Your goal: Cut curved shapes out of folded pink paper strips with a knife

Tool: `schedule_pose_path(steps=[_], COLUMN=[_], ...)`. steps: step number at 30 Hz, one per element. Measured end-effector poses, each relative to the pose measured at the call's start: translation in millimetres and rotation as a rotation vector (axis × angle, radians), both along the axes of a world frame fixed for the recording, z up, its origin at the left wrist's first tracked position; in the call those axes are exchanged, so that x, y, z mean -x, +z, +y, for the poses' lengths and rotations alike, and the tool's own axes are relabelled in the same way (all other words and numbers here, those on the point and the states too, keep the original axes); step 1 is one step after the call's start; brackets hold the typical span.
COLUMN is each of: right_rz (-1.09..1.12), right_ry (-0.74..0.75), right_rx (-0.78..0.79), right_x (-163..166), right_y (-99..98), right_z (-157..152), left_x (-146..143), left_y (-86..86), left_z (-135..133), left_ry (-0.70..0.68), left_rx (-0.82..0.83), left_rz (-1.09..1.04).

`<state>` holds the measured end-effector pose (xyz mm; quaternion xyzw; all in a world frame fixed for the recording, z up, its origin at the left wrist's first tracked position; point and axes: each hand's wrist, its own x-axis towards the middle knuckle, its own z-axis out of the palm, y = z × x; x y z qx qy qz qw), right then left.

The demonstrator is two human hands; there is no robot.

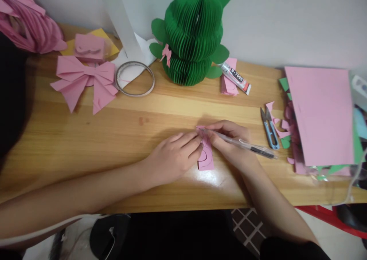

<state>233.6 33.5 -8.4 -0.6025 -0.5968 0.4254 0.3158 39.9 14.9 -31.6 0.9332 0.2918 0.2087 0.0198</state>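
A small pink paper strip [207,157] with curved pen lines lies flat on the wooden table. My left hand [176,157] rests on its left side, fingers stretched out and pressing it to the surface. In my right hand [231,138] is a clear pen [243,144], pinched between thumb and fingers. Its tip touches the strip's upper end, though the exact contact is partly hidden by the fingers. Blue thread snips [269,129] lie to the right of my right hand. Beyond the hands, a B-7000 glue tube [236,78] leans on a stack of pink paper pieces [228,85].
Behind stands a green honeycomb paper figure [193,34]. At the left are a pink paper bow [86,80], a tape roll [134,94] and a white tube with a green cap [122,23]. A pink sheet [322,117] tops a pile of scraps at the right.
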Motion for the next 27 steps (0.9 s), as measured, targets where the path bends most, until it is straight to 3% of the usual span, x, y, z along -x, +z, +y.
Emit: schedule_pose_path(steps=[7,27], right_rz=[-0.031,0.016], right_ry=[-0.05,-0.004], right_rx=[-0.057,-0.049], right_x=[-0.3,-3.0], right_y=[-0.9,4.7], right_z=[-2.0,-2.9], left_x=[-0.9,-0.3], left_y=[0.5,1.4], left_z=[-0.1,0.2], left_ry=[0.007,0.001], left_rx=[-0.008,-0.006], left_rz=[-0.012,-0.039])
